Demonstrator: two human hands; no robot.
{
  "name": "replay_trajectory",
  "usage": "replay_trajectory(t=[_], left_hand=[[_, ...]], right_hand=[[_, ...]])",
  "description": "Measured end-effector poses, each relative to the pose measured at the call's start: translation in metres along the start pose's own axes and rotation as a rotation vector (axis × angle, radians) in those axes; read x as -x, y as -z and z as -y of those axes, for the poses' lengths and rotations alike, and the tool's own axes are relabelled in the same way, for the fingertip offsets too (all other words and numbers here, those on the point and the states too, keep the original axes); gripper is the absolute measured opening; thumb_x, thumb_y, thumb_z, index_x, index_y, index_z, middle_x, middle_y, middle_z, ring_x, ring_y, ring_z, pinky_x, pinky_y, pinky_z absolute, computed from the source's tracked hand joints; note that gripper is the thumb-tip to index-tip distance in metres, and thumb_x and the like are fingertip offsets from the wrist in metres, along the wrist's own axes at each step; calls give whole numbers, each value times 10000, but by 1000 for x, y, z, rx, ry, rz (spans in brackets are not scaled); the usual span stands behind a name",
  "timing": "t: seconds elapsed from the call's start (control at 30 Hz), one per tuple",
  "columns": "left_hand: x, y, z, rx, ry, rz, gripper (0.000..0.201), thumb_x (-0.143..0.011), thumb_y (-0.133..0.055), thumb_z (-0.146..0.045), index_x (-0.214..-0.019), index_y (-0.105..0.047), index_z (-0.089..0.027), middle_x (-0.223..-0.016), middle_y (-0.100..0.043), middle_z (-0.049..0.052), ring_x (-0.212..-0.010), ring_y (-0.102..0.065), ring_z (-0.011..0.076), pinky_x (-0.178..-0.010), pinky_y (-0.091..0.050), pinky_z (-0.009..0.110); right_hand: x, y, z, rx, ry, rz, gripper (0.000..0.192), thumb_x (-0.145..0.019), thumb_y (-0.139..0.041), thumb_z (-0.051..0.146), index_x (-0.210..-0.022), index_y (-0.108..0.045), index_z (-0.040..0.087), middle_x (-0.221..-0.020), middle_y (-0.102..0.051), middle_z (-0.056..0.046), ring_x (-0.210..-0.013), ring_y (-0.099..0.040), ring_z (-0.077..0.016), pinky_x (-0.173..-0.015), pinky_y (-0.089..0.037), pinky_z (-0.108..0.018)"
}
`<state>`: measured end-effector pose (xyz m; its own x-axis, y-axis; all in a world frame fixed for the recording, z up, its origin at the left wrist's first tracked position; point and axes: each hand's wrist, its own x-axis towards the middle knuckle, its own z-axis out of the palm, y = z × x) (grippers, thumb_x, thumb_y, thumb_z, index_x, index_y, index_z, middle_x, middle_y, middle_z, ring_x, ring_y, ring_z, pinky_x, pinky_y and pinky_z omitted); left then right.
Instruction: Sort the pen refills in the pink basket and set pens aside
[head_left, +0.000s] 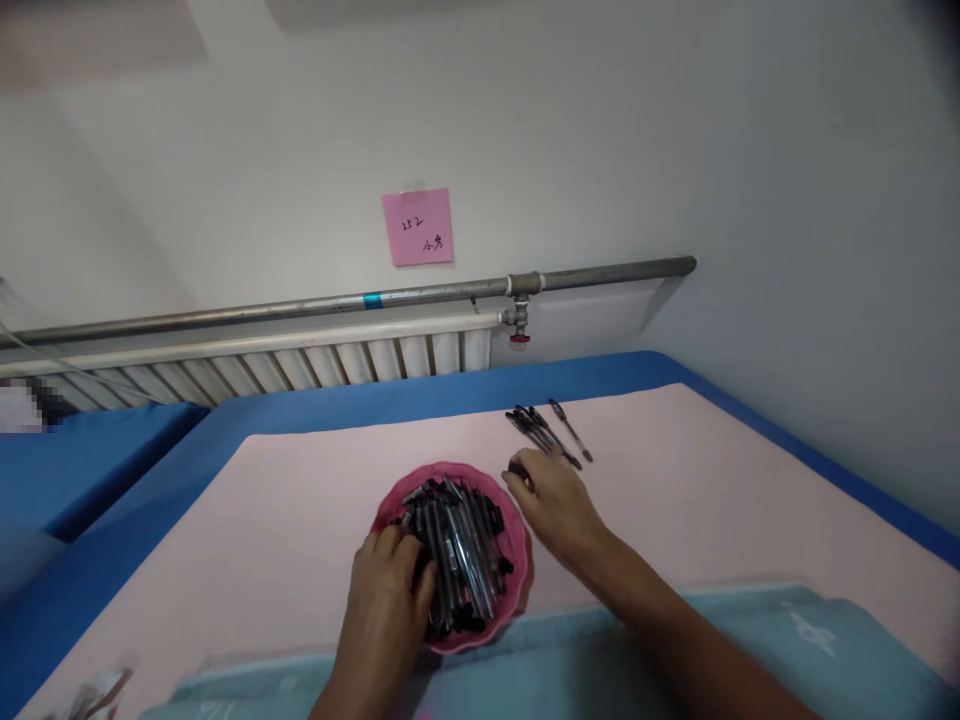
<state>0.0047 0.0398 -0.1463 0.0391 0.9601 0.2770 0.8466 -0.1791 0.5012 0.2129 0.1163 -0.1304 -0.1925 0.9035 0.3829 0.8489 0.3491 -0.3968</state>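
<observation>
A pink scalloped bowl (523,535) stands on the pale pink table sheet, filled with several clear-barrelled pens (465,550) with black caps. My left hand (386,590) lies over the bowl's left side with its fingers curled in among the pens. Its fingertips are hidden, so what it grips does not show. Just beyond the bowl's right rim, my right hand (551,500) is closed, with something dark showing between thumb and fingers. Past that hand, a small group of black-capped pens (538,430) lies on the sheet, and a single pen (571,430) rests just right of them.
The pink sheet (315,520) covers a blue table (450,392). A light blue cloth (750,640) lies along the near edge. Behind the table are a white radiator (360,362), a metal pipe (442,293) and a pink note (418,228). Crumpled plastic (94,695) sits at lower left.
</observation>
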Motion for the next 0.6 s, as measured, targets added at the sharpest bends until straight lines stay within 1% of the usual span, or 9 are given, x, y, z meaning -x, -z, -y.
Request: replay_trajectory(t=[0.1, 0.23, 0.3, 0.43, 0.6], left_hand=[[0, -5, -2, -165, -34, -4, 150, -778, -507, -216, -720, -639, -173, -868, -630, 128, -845, -543, 277, -786, -417, 418], [0, -8, -5, -252, -18, -10, 164, -774, -508, -215, -722, -653, -158, -887, -635, 148, -870, -548, 292, -801, -417, 421], [-1, -9, -6, -251, -6, -12, 161, -765, -519, -216, -737, -663, -151, -927, -638, 158, -890, -547, 299, -810, -417, 423], [-2, -10, -6, -209, 17, -22, 172, -751, -524, -211, -761, -677, -133, -969, -639, 177, -911, -539, 312, -830, -409, 436], [-4, -11, -5, -107, 48, -67, 133, -717, -550, -218, -716, -675, -171, -941, -655, 147, -889, -542, 308, -819, -401, 430]], right_hand=[[7, 1, 17, -59, 88, 40, 147, -852, -436, 190, -738, -529, 181, -721, -616, -16, -665, -518, -151, -702, -306, -294], [17, 1, 35, -30, 203, 166, 150, -852, -417, 155, -745, -519, 181, -766, -616, -19, -700, -517, -153, -692, -290, -292], [21, 2, 38, -2, 221, 218, 130, -844, -429, 160, -752, -517, 186, -780, -616, -13, -697, -516, -154, -681, -281, -293], [28, 2, 42, 41, 208, 279, 57, -806, -480, 192, -759, -512, 196, -763, -614, -9, -674, -519, -164, -661, -271, -300], [33, -2, 48, 72, 192, 297, 45, -790, -488, 176, -803, -523, 202, -779, -633, -26, -694, -554, -190, -673, -300, -321]])
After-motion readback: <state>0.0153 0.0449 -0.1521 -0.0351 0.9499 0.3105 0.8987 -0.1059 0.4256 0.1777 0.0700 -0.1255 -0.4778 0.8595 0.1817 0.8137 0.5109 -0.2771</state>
